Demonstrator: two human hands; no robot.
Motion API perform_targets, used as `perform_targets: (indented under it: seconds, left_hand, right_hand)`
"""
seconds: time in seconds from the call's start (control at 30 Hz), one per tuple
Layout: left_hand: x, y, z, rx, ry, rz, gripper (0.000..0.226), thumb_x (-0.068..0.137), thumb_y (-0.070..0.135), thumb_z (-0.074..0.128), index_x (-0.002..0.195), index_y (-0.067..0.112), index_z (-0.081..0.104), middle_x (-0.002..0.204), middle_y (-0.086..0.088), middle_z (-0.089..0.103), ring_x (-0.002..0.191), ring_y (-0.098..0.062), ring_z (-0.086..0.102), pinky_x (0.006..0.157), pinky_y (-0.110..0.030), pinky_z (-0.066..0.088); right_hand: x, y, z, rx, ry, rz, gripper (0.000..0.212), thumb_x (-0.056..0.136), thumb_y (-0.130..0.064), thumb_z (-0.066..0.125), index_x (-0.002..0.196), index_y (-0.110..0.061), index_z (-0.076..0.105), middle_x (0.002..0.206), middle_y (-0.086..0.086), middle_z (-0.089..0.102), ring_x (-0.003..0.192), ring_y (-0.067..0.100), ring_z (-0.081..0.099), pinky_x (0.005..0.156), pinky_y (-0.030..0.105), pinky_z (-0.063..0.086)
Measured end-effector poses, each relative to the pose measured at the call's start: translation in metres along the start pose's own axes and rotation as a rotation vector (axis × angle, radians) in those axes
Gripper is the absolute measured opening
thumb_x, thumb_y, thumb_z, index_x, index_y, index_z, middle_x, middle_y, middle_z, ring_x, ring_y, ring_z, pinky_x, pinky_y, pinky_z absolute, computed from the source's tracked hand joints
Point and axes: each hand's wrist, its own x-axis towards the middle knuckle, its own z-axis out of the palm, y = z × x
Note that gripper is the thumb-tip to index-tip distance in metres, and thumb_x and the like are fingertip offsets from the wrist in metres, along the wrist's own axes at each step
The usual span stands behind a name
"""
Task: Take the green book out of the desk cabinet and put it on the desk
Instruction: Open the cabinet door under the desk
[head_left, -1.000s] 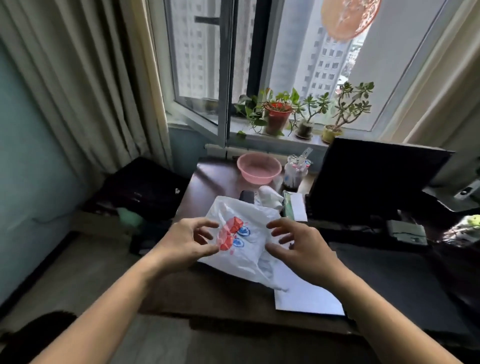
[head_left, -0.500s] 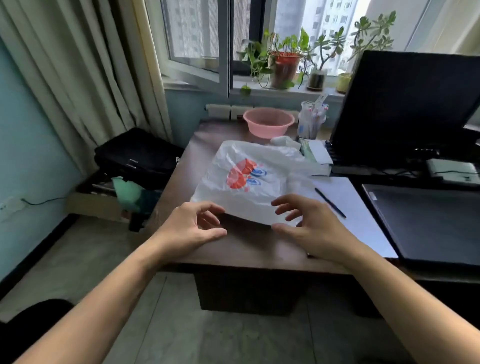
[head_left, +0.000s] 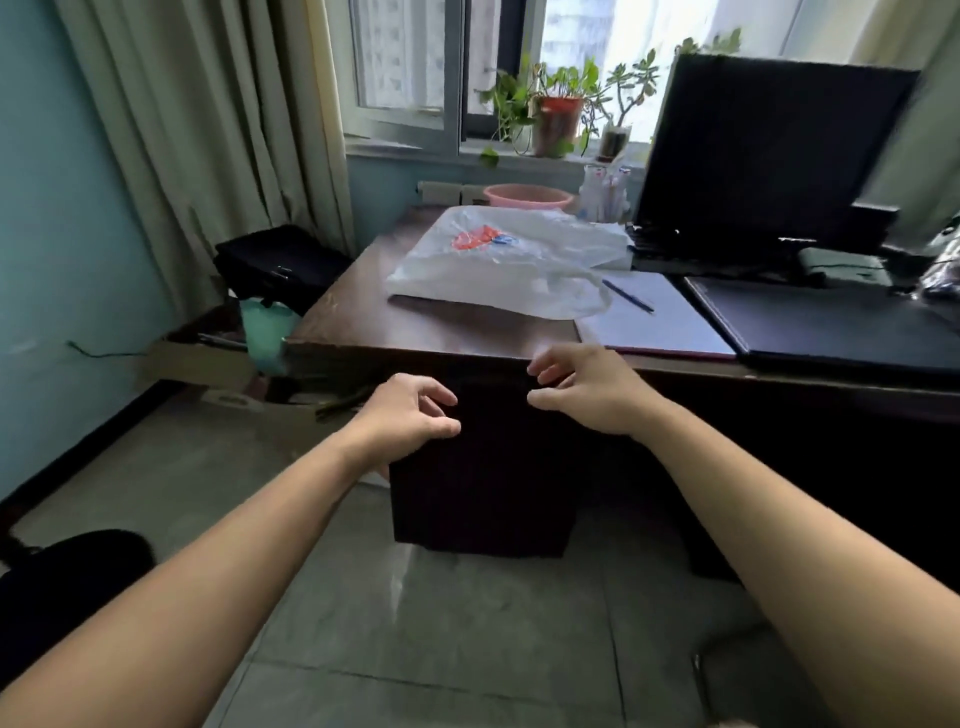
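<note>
The dark wooden desk (head_left: 441, 332) stands under the window, and its dark cabinet (head_left: 483, 499) sits below the left end, front shut as far as I can tell. No green book shows anywhere. My left hand (head_left: 410, 415) hovers in front of the cabinet's upper left corner, fingers curled and apart, holding nothing. My right hand (head_left: 587, 389) hangs just below the desk's front edge, above the cabinet's upper right, also open and empty.
A white plastic bag (head_left: 509, 260) lies on the desk, beside a white sheet (head_left: 660, 322) with a pen (head_left: 628, 296). A laptop (head_left: 831, 327), monitor (head_left: 769, 150), pink bowl (head_left: 527, 195) and potted plants (head_left: 556, 119) stand further back. Left of the desk are a black bag (head_left: 280, 265) and cardboard boxes (head_left: 208, 364).
Both hands dropped from over the plastic bag to below the desk edge, in front of the cabinet. The view tilted down and pulled back, so the cabinet and floor now show.
</note>
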Motion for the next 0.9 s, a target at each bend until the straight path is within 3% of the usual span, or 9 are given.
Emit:
perform_targets:
  seconds: [0.13,0.27,0.43,0.5,0.7,0.8,0.9]
  left_hand:
    - [-0.006,-0.019,0.025,0.068,-0.051,-0.03,0.043,0.075,0.026,0.076,0.116,0.016,0.069,0.102,-0.006,0.072,0.093,-0.017,0.069,0.073,-0.022,0.051]
    - [0.007,-0.045,0.067,0.166,-0.123,-0.056,0.054,0.073,0.031,0.076,0.124,0.019,0.064,0.122,-0.006,0.069,0.111,-0.017,0.065,0.095,-0.032,0.053]
    - [0.042,-0.081,0.122,0.166,-0.207,-0.156,0.073,0.076,0.03,0.075,0.142,0.017,0.047,0.146,-0.006,0.051,0.133,-0.022,0.049,0.106,-0.031,0.042]
    - [0.057,-0.091,0.14,0.115,-0.23,-0.191,0.077,0.078,0.027,0.075,0.146,0.018,0.041,0.151,-0.005,0.044,0.138,-0.022,0.043,0.109,-0.029,0.038]
    - [0.092,-0.12,0.169,0.029,-0.209,-0.247,0.078,0.08,0.023,0.074,0.148,0.013,0.038,0.145,-0.001,0.05,0.135,-0.018,0.047,0.106,-0.022,0.036]
    - [0.102,-0.133,0.179,0.038,-0.183,-0.257,0.074,0.078,0.024,0.075,0.144,0.012,0.043,0.138,0.0,0.058,0.123,-0.013,0.056,0.101,-0.022,0.043]
    - [0.109,-0.14,0.188,0.028,-0.185,-0.272,0.073,0.079,0.022,0.075,0.144,0.011,0.043,0.138,0.001,0.055,0.121,-0.013,0.055,0.095,-0.017,0.039]
  right_hand:
    - [-0.017,0.025,0.02,-0.002,-0.018,0.071,0.035,0.08,-0.034,0.072,0.112,-0.022,0.07,0.109,-0.003,0.071,0.096,0.013,0.067,0.084,0.027,0.053]
    - [-0.017,0.072,0.053,-0.004,-0.058,0.156,0.04,0.08,-0.036,0.073,0.116,-0.019,0.07,0.111,-0.001,0.072,0.099,0.014,0.067,0.088,0.028,0.053]
    - [0.005,0.148,0.099,0.101,-0.132,0.355,0.05,0.079,-0.034,0.076,0.124,-0.017,0.063,0.119,0.001,0.067,0.11,0.017,0.063,0.09,0.027,0.05]
    - [0.016,0.176,0.113,0.189,-0.158,0.471,0.055,0.078,-0.034,0.077,0.128,-0.015,0.061,0.125,0.002,0.065,0.115,0.02,0.061,0.098,0.032,0.05]
    - [0.051,0.234,0.143,0.42,-0.091,0.7,0.087,0.075,-0.024,0.08,0.148,-0.009,0.036,0.147,0.008,0.048,0.134,0.025,0.047,0.111,0.036,0.04]
    - [0.067,0.251,0.153,0.503,-0.021,0.768,0.084,0.076,-0.019,0.079,0.147,-0.012,0.035,0.145,0.006,0.048,0.132,0.026,0.048,0.109,0.037,0.041]
    - [0.082,0.265,0.167,0.556,0.033,0.758,0.085,0.071,-0.013,0.079,0.146,-0.02,0.037,0.14,0.003,0.054,0.127,0.025,0.052,0.107,0.039,0.045]
